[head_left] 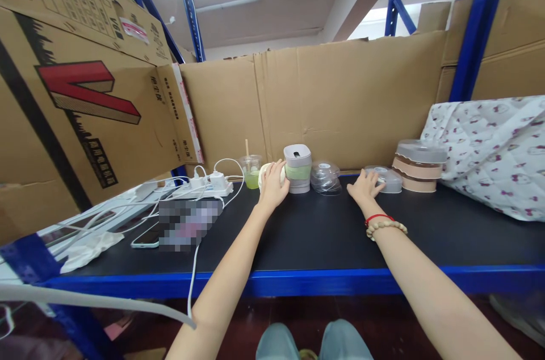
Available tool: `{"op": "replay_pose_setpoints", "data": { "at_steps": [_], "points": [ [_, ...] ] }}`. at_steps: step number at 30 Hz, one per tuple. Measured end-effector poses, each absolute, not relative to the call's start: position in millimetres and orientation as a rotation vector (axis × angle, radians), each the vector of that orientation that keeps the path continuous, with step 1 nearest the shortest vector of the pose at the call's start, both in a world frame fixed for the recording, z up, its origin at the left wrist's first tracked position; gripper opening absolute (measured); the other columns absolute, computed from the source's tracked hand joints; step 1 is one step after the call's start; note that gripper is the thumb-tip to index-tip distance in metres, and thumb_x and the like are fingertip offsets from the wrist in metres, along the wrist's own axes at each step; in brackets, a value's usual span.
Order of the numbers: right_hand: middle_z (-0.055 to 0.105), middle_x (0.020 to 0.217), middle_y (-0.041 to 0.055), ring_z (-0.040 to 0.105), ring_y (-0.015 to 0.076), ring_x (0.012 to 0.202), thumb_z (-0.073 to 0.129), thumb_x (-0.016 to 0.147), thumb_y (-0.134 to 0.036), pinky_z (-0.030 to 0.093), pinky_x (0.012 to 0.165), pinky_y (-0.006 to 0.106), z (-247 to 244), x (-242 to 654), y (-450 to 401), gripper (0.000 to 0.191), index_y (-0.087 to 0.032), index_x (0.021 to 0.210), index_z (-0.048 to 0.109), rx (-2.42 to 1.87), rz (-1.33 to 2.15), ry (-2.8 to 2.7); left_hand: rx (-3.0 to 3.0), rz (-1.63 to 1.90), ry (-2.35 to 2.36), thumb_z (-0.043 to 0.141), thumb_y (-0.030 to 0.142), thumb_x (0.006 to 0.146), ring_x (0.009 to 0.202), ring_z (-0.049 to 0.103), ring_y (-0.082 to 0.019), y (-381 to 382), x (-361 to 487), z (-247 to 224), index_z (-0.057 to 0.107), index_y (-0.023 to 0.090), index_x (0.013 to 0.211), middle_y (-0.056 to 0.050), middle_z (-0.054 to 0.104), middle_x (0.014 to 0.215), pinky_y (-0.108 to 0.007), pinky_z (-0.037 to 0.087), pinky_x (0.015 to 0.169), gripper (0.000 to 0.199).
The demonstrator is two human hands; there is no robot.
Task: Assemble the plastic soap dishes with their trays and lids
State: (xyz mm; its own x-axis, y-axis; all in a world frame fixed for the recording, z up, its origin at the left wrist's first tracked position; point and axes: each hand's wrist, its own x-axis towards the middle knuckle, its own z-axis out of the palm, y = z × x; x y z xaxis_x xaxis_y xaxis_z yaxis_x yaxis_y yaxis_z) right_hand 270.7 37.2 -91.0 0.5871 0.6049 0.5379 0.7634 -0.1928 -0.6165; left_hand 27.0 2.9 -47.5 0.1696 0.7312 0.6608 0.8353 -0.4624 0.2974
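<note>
My left hand (pixel 275 185) is closed over a cream-coloured rounded object (pixel 264 171), which its fingers mostly hide, so its kind does not show. Just right of that hand stands an upright white and pale-green canister (pixel 298 170) with a dark spot on its lid. My right hand (pixel 364 187), fingers spread, reaches low over the black surface beside a clear round plastic container (pixel 387 179); whether the fingertips touch it I cannot tell. Between canister and right hand sits a stack of clear plastic lids or bowls (pixel 326 178).
A drink cup with straw (pixel 252 172) stands behind my left hand. Stacked round containers (pixel 419 167) and a patterned quilted bag (pixel 494 155) are at right. At left are a power strip (pixel 202 189), white cables, a phone (pixel 147 238), a tissue (pixel 91 249) and a large carton (pixel 93 99).
</note>
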Motion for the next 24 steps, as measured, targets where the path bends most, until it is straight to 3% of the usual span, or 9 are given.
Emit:
{"op": "replay_pose_setpoints", "data": {
  "at_steps": [5,10,15,19,24],
  "points": [
    [0.045,0.13,0.0266,0.034,0.0412,0.126,0.063,0.067,-0.024,0.023,0.095,0.064,-92,275,39,0.053,-0.013,0.118,0.054,-1.9,-0.29,-1.058,-2.286,-1.189,-1.55,0.041,0.018,0.076,0.13,0.036,-0.025,2,28,-46,0.048,0.021,0.128,-0.007,0.047,0.138,-0.045,0.029,0.107,0.053],
    [0.055,0.113,0.023,0.042,0.0411,0.116,0.066,0.066,-0.024,0.027,0.093,0.06,-86,270,35,0.051,-0.013,0.115,0.056,-1.853,-0.382,-1.187,-2.305,-1.196,-1.527,0.04,0.017,0.076,0.13,0.037,-0.025,0,29,-45,0.048,0.02,0.127,-0.008,0.048,0.137,-0.044,0.029,0.107,0.052],
    [0.045,0.126,0.0245,0.044,0.0456,0.113,0.075,0.058,-0.035,0.032,0.085,0.062,-84,263,34,0.057,-0.019,0.111,0.059,-1.866,-0.275,-0.944,-2.285,-1.235,-1.519,0.041,0.016,0.076,0.127,0.04,-0.024,-1,30,-45,0.051,0.019,0.123,-0.009,0.05,0.133,-0.042,0.031,0.105,0.048],
    [0.043,0.124,0.0244,0.052,0.0452,0.105,0.076,0.057,-0.035,0.037,0.081,0.057,-84,263,33,0.056,-0.02,0.109,0.061,-1.869,-0.045,-0.874,-2.263,-1.334,-1.463,0.042,0.013,0.076,0.117,0.047,-0.023,-1,32,-44,0.055,0.018,0.115,-0.008,0.058,0.119,-0.038,0.034,0.102,0.042],
    [0.042,0.122,0.0162,0.053,0.0399,0.104,0.068,0.059,-0.045,0.039,0.086,0.054,-72,259,28,0.06,-0.024,0.113,0.056,-1.628,-0.034,-0.807,-2.276,-1.608,-1.311,0.045,0.01,0.074,0.1,0.055,-0.021,3,32,-42,0.059,0.019,0.101,-0.007,0.062,0.101,-0.035,0.043,0.089,0.032]
  ]
}}
